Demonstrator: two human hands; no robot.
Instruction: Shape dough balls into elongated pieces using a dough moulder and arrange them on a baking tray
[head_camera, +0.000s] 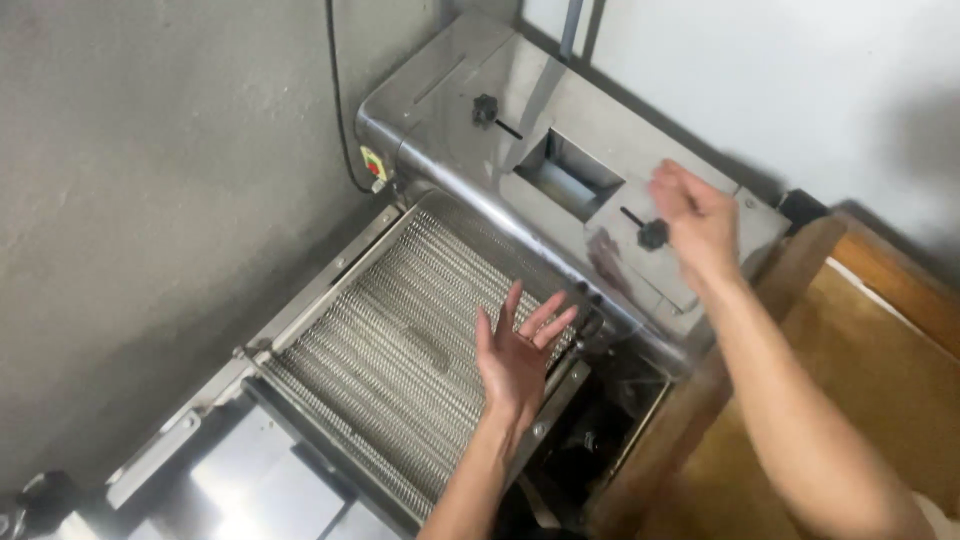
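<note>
1. The steel machine (470, 110) stands in the corner against the grey wall (150, 200); everything here sits around it.
2. The left hand (515, 360) hovers over the machine's wire mesh belt (400, 350), palm up and fingers spread wide, gripping nothing; I cannot tell whether it touches the mesh.
3. The right hand (695, 225) is above the machine's top plate, just beside the black knob (652, 234) at the near end; it is blurred, fingers loosely curled, and whether they pinch anything I cannot tell.
4. A second black knob (484, 109) sits further along the top; a rectangular opening (565, 175) lies between the two knobs.
5. A small switch box (374, 165) is on the machine's end, by a black cable (335, 90); a wooden table (850, 370) stands on the machine's right side.
</note>
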